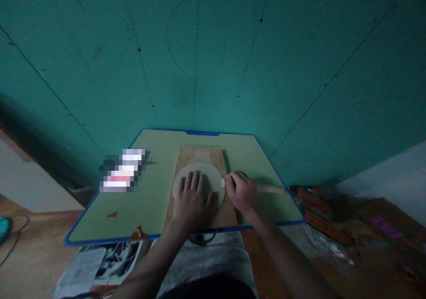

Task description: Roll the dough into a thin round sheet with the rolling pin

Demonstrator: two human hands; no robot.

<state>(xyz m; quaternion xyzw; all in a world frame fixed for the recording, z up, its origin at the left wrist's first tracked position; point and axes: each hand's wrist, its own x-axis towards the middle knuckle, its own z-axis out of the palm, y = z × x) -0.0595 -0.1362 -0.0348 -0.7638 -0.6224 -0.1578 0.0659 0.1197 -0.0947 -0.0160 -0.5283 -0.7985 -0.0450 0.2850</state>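
A round, flat sheet of pale dough (213, 173) lies on a wooden board (200, 153). Flat on its left half rests my left hand (190, 199), fingers spread and pointing away from me. My right hand (242, 192) is wrapped around a thin wooden rolling pin (271, 188). One end of the pin pokes out by the dough's right edge, and the rest stretches right over the tabletop. The pin's middle is hidden in my fist.
The board sits on a small pale-green table (156, 210) with a blue rim, set against a green wall (213, 68). A blurred-out item (123, 170) is at its left. An open box of cables (116, 261) stands below left; plastic-wrapped packages (329, 219) lie on the floor to the right.
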